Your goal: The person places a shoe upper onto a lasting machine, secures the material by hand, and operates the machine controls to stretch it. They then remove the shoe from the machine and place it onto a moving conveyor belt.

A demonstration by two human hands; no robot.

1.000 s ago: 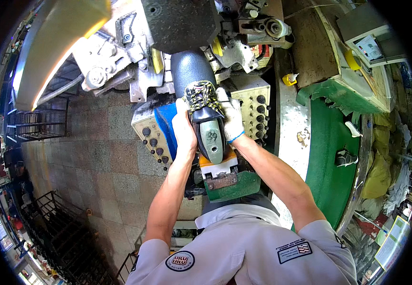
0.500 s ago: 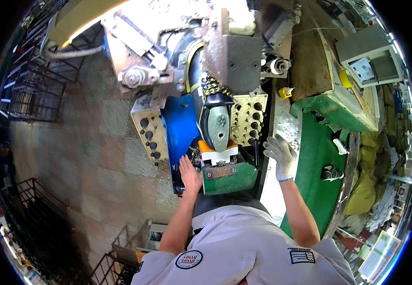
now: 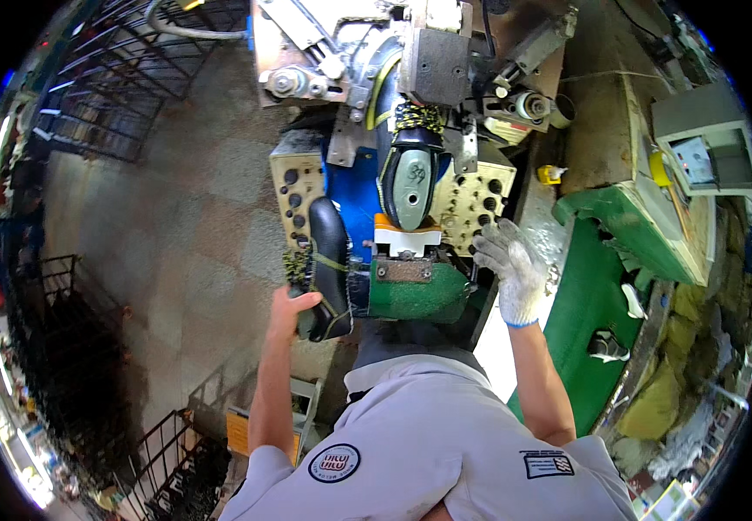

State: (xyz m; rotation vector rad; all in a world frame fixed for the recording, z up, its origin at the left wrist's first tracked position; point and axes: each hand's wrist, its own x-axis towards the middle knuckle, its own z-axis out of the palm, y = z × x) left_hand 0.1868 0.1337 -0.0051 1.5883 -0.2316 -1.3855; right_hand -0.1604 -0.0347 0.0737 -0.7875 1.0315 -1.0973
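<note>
My bare left hand [image 3: 285,306] grips a black shoe upper [image 3: 331,239] with yellow trim and black-and-yellow laces, around its lower end. It is held upright in front of the machine's left button panel [image 3: 286,169]. Gloved in white, my right hand [image 3: 519,267] is open, fingers spread, beside the right button panel [image 3: 480,201] and holding nothing. Between my hands, another black shoe [image 3: 419,139] with similar laces sits in the machine, on a grey-green shoe last [image 3: 412,187]. The last's end lies over a white-and-orange support block [image 3: 408,236].
A green rounded cover [image 3: 423,300] is right in front of me. To the right stands a green-topped bench [image 3: 558,360] with a small dark shoe [image 3: 606,346] on it. Metal racks [image 3: 120,95] line the left side. The machine's metal head [image 3: 436,65] overhangs the clamped shoe.
My left hand, empty and low beside the machine before, now grips a black shoe upper and has moved left. My right hand stays open near the right panel. The view has shifted somewhat.
</note>
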